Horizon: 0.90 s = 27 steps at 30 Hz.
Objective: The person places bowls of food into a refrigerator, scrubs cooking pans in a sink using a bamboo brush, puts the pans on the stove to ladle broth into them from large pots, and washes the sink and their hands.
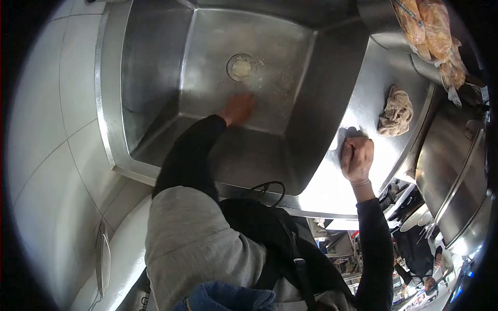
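My left hand [238,109] reaches low into a deep metal sink [207,41], near its floor and just below the drain [241,67]. Motion smears its fingers, so I cannot make out their shape or anything in them. Pale, soft-looking scraps [241,68] lie over the drain, with small bits scattered beside it. On the metal counter [332,192] right of the sink, my right hand [358,158] rests as a fist, and nothing shows in it. A crumpled beige cloth [397,111] lies just above that hand, apart from it.
Bread-like items in clear plastic bags [433,31] hang over the upper right corner. A large metal vessel [451,166] stands right of the counter. White tiles [36,103] cover the left side. Another person [415,254] is in the background at lower right.
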Available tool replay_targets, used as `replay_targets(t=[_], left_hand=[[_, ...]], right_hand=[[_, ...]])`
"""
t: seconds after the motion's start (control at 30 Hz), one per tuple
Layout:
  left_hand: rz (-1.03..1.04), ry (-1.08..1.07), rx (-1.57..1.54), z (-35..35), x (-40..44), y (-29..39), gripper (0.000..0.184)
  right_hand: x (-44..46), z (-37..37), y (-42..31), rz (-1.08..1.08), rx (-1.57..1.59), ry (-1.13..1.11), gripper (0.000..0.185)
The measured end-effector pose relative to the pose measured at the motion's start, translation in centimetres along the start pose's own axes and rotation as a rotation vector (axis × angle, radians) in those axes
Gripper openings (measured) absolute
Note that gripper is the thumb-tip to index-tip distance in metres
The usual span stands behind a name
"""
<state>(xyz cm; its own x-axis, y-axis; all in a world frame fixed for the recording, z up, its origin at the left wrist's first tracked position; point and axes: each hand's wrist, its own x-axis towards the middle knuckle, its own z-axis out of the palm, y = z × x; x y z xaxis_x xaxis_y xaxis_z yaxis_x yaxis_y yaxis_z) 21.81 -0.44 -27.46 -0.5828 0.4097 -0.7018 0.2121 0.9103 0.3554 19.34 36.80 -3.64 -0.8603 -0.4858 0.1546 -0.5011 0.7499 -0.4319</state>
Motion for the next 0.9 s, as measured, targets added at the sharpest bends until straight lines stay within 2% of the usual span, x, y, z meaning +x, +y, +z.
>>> replay_targets(t=[0.03,0.13,0.2,0.3,0.37,0.4,0.47,0.53,0.6,0.7,0.77,0.83,0.87,0.9], left_hand=[[0.044,-0.318,-0.203,-1.3,-1.2,1.0,0.047],[0.286,-0.06,-0.123,10.0,2.3,-5.6,0.045],[-0.017,0.309,-0.503,3.4,2.0,-5.3,0.047],[-0.064,0.714,-0.404,0.0,2.5,-3.6,0.047],[0.114,0.181,-0.545,2.5,3.2,-1.4,0.047],[0.193,0.134,-0.374,2.2,1.9,1.6,0.047],[0.189,0.1,-0.352,1.4,1.1,3.6,0.047],[0.031,0.131,-0.646,0.4,4.1,2.2,0.046],[-0.303,0.739,-1.007,-1.6,5.3,1.6,0.042],[-0.072,0.599,-0.621,-1.3,5.1,3.3,0.041],[0.146,-0.007,-0.958,1.1,6.7,6.7,0.04],[0.307,0.057,-0.357,12.3,14.0,6.2,0.044],[0.376,0.121,-0.076,11.2,13.6,7.7,0.045],[0.257,0.149,-0.408,9.9,12.6,7.0,0.051]], right_hand=[[0.0,-0.1,0.1,-0.002,-0.005,0.004,0.013],[0.2,-0.1,0.0,-0.013,-0.002,0.012,0.013],[0.3,-0.1,-0.3,-0.013,0.016,0.014,0.012],[-0.1,0.1,0.0,0.002,-0.004,0.007,0.013],[0.0,0.1,-0.1,-0.006,-0.004,0.015,0.012],[-0.1,0.2,0.1,-0.012,-0.011,0.019,0.012],[-0.2,0.2,0.1,-0.012,-0.012,0.013,0.012],[0.0,0.0,0.1,-0.002,-0.008,0.0,0.012],[0.0,0.1,0.2,-0.004,-0.003,0.009,0.012],[0.3,-0.2,0.1,-0.003,0.005,0.01,0.012],[0.2,-0.2,0.0,-0.001,0.007,0.014,0.013],[0.1,-0.1,0.0,0.001,0.012,0.031,0.013],[0.1,-0.1,0.2,0.002,0.015,0.035,0.013],[0.1,-0.2,0.1,0.006,0.014,0.037,0.013]])
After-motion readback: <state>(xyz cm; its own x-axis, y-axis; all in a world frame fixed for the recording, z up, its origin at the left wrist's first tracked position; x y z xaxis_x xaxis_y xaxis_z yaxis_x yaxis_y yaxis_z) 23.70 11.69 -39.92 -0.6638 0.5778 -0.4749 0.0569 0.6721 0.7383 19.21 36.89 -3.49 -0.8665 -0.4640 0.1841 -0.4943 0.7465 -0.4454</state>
